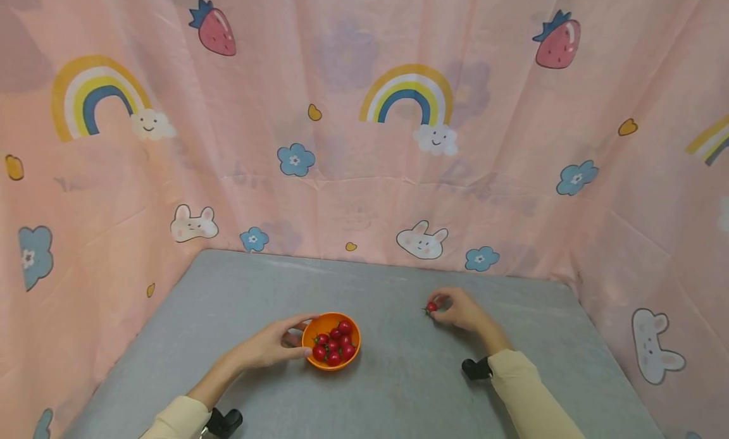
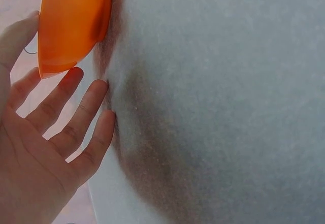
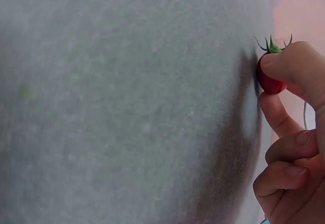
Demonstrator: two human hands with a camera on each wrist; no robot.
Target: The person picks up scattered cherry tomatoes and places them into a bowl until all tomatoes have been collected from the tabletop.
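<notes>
An orange bowl (image 1: 307, 357) with several cherry tomatoes (image 1: 333, 345) inside stands on the grey table. At its left side is my left hand (image 1: 267, 346), with the thumb at the rim and the index finger along the far edge. From the left wrist view, the bowl's smooth outer wall (image 2: 71, 21) faces the spread fingers of the left hand (image 2: 56, 127). Off to the bowl's right, my right hand (image 1: 464, 312) pinches one cherry tomato (image 1: 431, 307) between thumb and index finger. Its green stem leaves point away from the hand (image 3: 299, 132) in the right wrist view.
The grey table (image 1: 393, 388) reaches back to a pink curtain (image 1: 353, 192) printed with rainbows, rabbits and flowers, which also hangs along both sides. Black wrist devices (image 1: 477, 369) sit at both cuffs.
</notes>
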